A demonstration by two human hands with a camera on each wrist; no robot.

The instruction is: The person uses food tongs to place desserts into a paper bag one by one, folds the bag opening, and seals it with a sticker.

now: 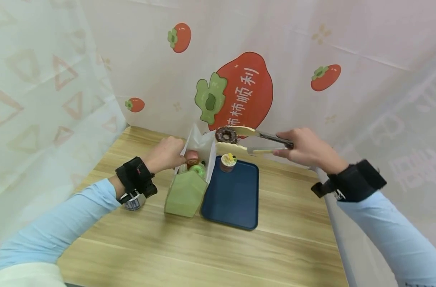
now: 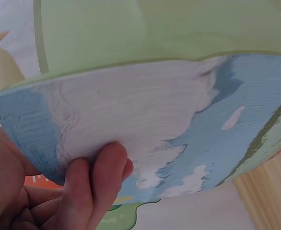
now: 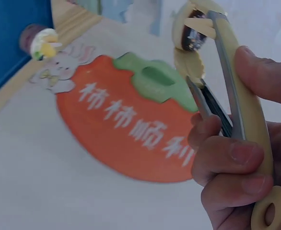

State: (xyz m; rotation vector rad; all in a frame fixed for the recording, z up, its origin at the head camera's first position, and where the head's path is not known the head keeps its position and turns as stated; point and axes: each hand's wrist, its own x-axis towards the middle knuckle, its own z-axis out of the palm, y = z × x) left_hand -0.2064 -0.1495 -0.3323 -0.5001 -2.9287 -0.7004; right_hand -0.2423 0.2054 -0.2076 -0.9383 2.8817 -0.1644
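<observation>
1. Head view: the donut sits between the tips of the tongs, raised beyond the tray's far end and just right of the bag's mouth; whether it touches the bag I cannot tell.
2. The right hand grips the tongs, thumb along one arm and fingers curled round the other, probably because squeezing from both sides keeps the tips pressed on the donut. The tips stand only as far apart as the donut between them.
3. The left hand pinches the upper wall of the bag, which seems to steady it and keep its mouth spread.
4. The pink roll and green donut lie inside the bag, whose walls hold them together.
5. The cupcake stands upright at the far-left corner of the tray; the tray lies just beside the bag, presumably for a short reach.
</observation>
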